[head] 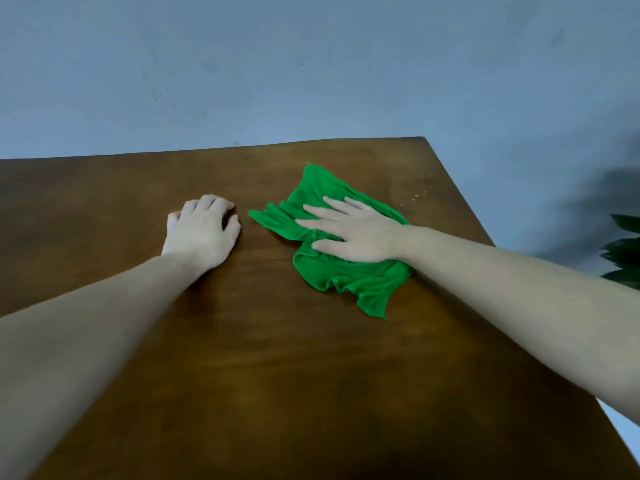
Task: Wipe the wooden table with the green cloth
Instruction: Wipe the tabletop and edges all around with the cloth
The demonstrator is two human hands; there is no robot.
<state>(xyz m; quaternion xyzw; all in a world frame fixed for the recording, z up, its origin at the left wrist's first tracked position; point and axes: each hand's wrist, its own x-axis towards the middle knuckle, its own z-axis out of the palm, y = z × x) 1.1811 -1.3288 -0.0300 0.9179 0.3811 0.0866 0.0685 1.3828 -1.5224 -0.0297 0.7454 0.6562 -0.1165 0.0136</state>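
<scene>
Pressing flat with fingers spread, the right hand (360,233) pins the rumpled green cloth (332,244) to the bench (277,358); the left hand (201,230), its grip curled, rests just left.

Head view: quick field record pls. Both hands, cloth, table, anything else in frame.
right hand: flat, fingers spread, pressing on green cloth
left hand: fingers curled, resting on bare wood, apart from cloth
green cloth: crumpled, right half of tabletop
wooden table: small pale specks near far right corner
background: blue-grey wall; dark leaves at right edge
</scene>
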